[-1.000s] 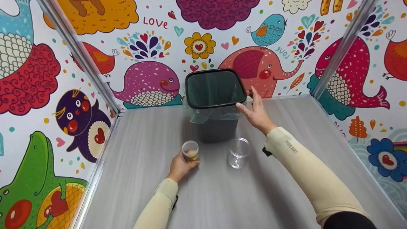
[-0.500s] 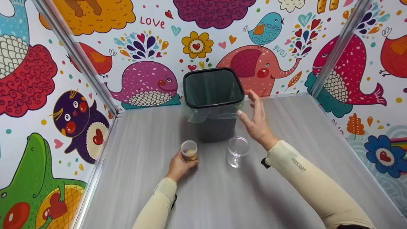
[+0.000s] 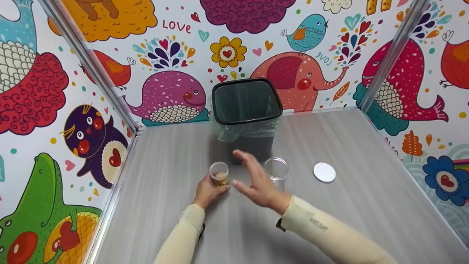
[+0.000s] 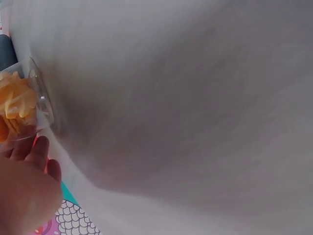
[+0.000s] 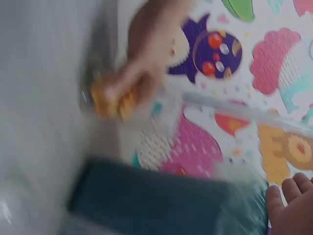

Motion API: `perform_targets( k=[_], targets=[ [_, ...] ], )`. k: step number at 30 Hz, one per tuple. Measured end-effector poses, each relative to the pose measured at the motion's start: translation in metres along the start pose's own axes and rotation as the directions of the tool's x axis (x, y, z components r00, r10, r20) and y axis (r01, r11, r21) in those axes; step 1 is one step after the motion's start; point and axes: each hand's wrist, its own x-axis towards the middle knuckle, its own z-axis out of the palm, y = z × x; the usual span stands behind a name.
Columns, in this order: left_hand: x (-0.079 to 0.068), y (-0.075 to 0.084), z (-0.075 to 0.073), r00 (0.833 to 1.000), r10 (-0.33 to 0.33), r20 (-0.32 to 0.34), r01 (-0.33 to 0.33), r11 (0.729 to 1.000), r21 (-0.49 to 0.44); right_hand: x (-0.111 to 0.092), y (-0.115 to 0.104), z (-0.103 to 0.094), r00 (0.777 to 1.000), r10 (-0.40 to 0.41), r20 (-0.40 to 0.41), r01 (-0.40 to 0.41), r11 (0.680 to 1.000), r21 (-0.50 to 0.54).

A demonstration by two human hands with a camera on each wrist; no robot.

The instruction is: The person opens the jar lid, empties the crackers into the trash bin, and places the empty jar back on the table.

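Note:
My left hand (image 3: 207, 193) holds a clear plastic jar (image 3: 219, 167), upright and without a lid, its thumb and fingers round the lower part. Yellow swirl-shaped pieces that look like cookies (image 4: 17, 98) lie inside, seen through the wall in the left wrist view. In the head view my right hand (image 3: 259, 184) hovers just right of this jar, fingers spread and slightly bent, holding nothing. Its forearm slants in from the lower right. A second clear jar (image 3: 277, 167) stands behind the right hand, its lower part mostly covered. The right wrist view is blurred.
A dark bin (image 3: 251, 145) lined with a thin greenish bag stands behind the jars against the patterned wall. A round white lid (image 3: 324, 172) lies flat on the grey table (image 3: 176, 154) to the right. Metal posts (image 3: 384, 69) edge the printed walls.
My right hand has left the bin's right side and come left and nearer, in front of the second jar. The white lid now shows at right. The left hand has stayed put.

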Motion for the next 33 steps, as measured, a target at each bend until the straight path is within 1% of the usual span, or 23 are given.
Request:
perform_targets(
  k=[2, 5, 7, 9, 11, 13, 15, 17, 19, 22, 25, 28, 31, 33],
  targets=[
    [0.0, -0.001, 0.0, 1.0, 0.009, -0.001, -0.009, 1.0, -0.002, -0.009, 0.001, 0.019, 0.999, 0.038, 0.029, -0.039, 0.999, 0.024],
    [0.002, -0.002, -0.001, 1.0, 0.025, -0.004, -0.025, 1.0, -0.002, -0.021, 0.008, 0.045, 0.989, 0.135, 0.056, -0.137, 0.99, 0.034],
    [0.003, -0.002, 0.0, 1.0, 0.023, -0.007, -0.023, 1.0, 0.016, -0.028, 0.017, 0.059, 0.975, 0.214, 0.052, -0.216, 0.976, 0.022],
    [0.004, -0.004, 0.0, 1.0, 0.029, -0.007, -0.029, 0.999, 0.028, -0.031, 0.029, 0.071, 0.952, 0.303, 0.03, -0.303, 0.953, -0.007],
    [0.004, -0.006, 0.001, 0.999, 0.046, -0.006, -0.046, 0.998, 0.036, -0.031, 0.04, 0.078, 0.926, 0.378, 0.01, -0.378, 0.925, -0.029],
    [0.004, -0.007, 0.001, 0.999, 0.054, 0.003, -0.054, 0.998, 0.033, -0.028, 0.05, 0.082, 0.9, 0.436, 0.012, -0.435, 0.9, -0.035],
    [0.005, -0.007, 0.001, 0.998, 0.062, 0.012, -0.062, 0.998, 0.031, -0.024, 0.057, 0.083, 0.881, 0.471, 0.045, -0.47, 0.882, -0.036],
    [0.006, -0.006, 0.0, 0.999, 0.05, 0.018, -0.05, 0.998, 0.045, -0.018, 0.062, 0.083, 0.87, 0.484, 0.09, -0.484, 0.875, -0.03],
    [0.006, -0.004, -0.001, 0.999, 0.042, 0.023, -0.044, 0.997, 0.069, -0.013, 0.066, 0.083, 0.868, 0.481, 0.125, -0.482, 0.876, -0.026],
    [0.007, -0.003, -0.002, 0.998, 0.054, 0.023, -0.056, 0.993, 0.106, -0.006, 0.07, 0.085, 0.879, 0.456, 0.139, -0.459, 0.888, -0.016],
    [0.007, -0.002, -0.002, 0.995, 0.094, 0.014, -0.095, 0.986, 0.134, -0.002, 0.073, 0.086, 0.893, 0.433, 0.119, -0.435, 0.901, -0.014],
    [0.006, -0.002, -0.001, 0.994, 0.111, 0.004, -0.111, 0.983, 0.15, 0.001, 0.076, 0.088, 0.907, 0.41, 0.094, -0.409, 0.912, -0.024],
    [0.005, -0.003, 0.0, 0.994, 0.112, -0.004, -0.11, 0.984, 0.139, 0.002, 0.079, 0.09, 0.914, 0.399, 0.078, -0.399, 0.917, -0.021],
    [0.004, -0.004, 0.0, 0.995, 0.102, 0.0, -0.101, 0.989, 0.11, 0.003, 0.08, 0.091, 0.912, 0.404, 0.077, -0.404, 0.915, -0.014]
  ],
)
